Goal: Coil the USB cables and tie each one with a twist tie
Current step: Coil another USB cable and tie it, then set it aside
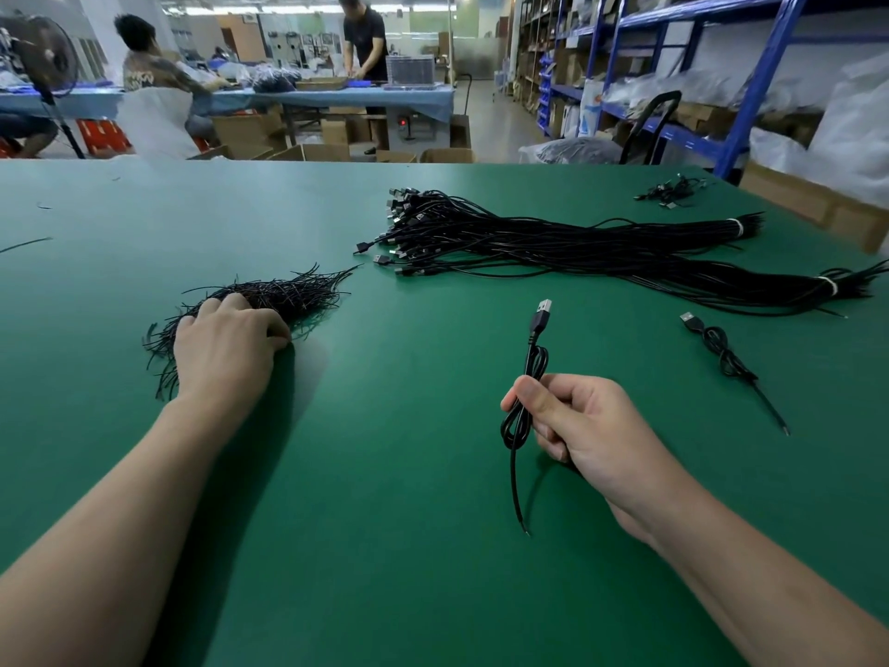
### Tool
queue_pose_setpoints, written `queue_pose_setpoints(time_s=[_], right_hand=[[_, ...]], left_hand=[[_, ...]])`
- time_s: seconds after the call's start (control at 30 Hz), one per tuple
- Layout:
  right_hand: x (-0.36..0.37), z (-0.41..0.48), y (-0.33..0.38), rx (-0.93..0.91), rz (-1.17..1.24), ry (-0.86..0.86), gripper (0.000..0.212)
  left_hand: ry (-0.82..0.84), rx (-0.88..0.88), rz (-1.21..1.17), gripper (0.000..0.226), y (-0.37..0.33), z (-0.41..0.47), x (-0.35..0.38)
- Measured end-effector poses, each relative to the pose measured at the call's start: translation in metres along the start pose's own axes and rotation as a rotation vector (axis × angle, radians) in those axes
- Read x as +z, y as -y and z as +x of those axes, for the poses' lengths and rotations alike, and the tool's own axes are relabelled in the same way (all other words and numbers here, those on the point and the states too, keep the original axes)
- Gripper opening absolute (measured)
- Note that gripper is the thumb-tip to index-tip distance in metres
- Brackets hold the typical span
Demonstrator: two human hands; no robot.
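Green table (409,474) in a warehouse. At near right, the right hand (584,428) grips a looped cable (536,329), plug up, tail hanging down. At left, the left hand (226,346) rests on the ties (293,296), fingers bent; whether it pinches one is unclear. Cable bundles (577,243) lie far right, a coiled cable (721,351) near them.

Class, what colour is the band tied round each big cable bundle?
White; the bands show best in the head view.

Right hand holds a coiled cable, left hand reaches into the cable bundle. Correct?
Not quite. The head view shows the left hand on the twist ties, not the cable bundle. The right hand does hold a coiled cable.
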State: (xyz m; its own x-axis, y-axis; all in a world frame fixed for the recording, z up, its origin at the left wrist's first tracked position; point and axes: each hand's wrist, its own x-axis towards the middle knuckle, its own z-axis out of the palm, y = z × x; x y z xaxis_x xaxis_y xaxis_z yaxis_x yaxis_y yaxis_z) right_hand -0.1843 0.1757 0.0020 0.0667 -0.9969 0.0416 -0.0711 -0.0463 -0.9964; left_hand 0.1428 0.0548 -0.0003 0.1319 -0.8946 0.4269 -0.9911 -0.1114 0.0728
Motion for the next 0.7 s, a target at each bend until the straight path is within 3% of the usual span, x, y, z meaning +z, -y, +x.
queue_pose_setpoints(time_s=[0.17, 0.33, 0.53, 0.7], right_hand=[[0.0, -0.001, 0.002, 0.014, -0.011, -0.004, 0.027], [0.003, -0.003, 0.004, 0.008, -0.017, 0.01, 0.03], [0.008, -0.004, 0.007, 0.06, 0.067, 0.061, 0.035], [0.011, -0.004, 0.012, 0.103, 0.336, 0.08, 0.026]], left_hand=[[-0.042, 0.12, -0.097, 0.012, -0.006, -0.004, 0.001], [-0.184, 0.33, -0.662, 0.006, -0.056, -0.025, -0.024], [-0.077, 0.452, -1.087, 0.009, -0.126, -0.076, -0.042], [-0.047, 0.47, -1.171, 0.011, -0.137, -0.091, -0.037]])
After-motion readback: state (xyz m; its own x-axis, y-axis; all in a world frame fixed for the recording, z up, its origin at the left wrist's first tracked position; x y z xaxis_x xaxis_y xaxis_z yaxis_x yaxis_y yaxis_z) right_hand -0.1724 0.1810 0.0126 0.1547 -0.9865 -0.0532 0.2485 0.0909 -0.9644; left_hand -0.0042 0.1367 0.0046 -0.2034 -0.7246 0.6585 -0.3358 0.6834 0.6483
